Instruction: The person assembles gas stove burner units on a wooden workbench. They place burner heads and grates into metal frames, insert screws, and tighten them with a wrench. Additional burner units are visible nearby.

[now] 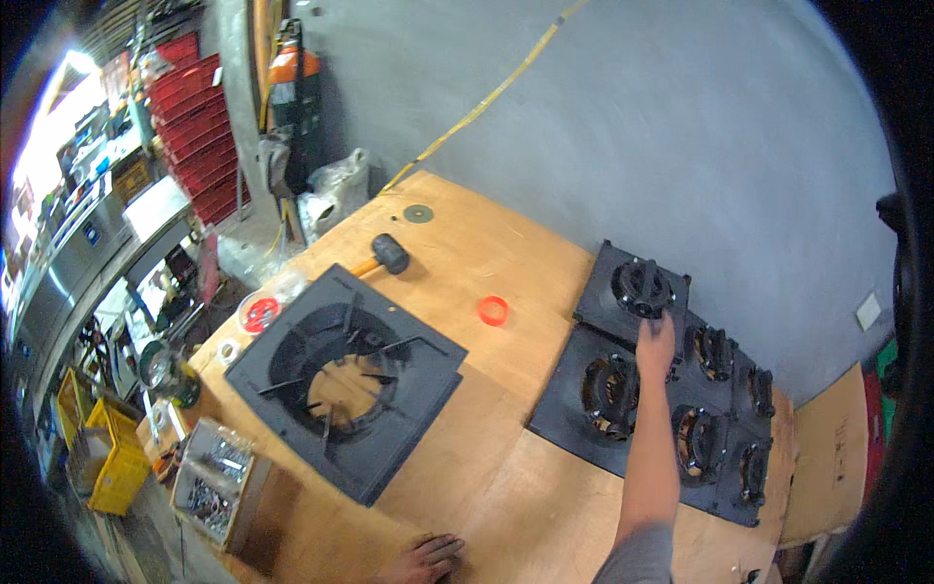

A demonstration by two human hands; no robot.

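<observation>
Right sleeve (637, 557): grey cloth is covering the upper forearm at the lower edge; the bare forearm is running almost straight away from the body, over the right-hand group of black plates.
Right hand (657, 336): it is hanging at the end of that long arm, back upward, fingers pointing forward and down, meeting the near side of a round black grate (642, 282) (whether they are gripping it or only touching it, one cannot tell).
Round black grate: it is sitting on the farthest plate (595, 292) of the group, near the grey wall (700, 146).
Left hand (428, 560): it is resting palm down on the wooden tabletop (486, 462) at the lower edge, fingers together, loosely extended and slightly bent, apparently holding nothing.
Large black plate (384, 428): it is lying beyond and to the left of the left hand, its arms pointing in over a round opening.
Mallet (391, 255): its black head is lying just past that plate.
Red ring (492, 310): it is lying between the large plate and the right-hand group.
Parts tray (238, 516): it is holding small metal pieces, near the left edge of the tabletop.
</observation>
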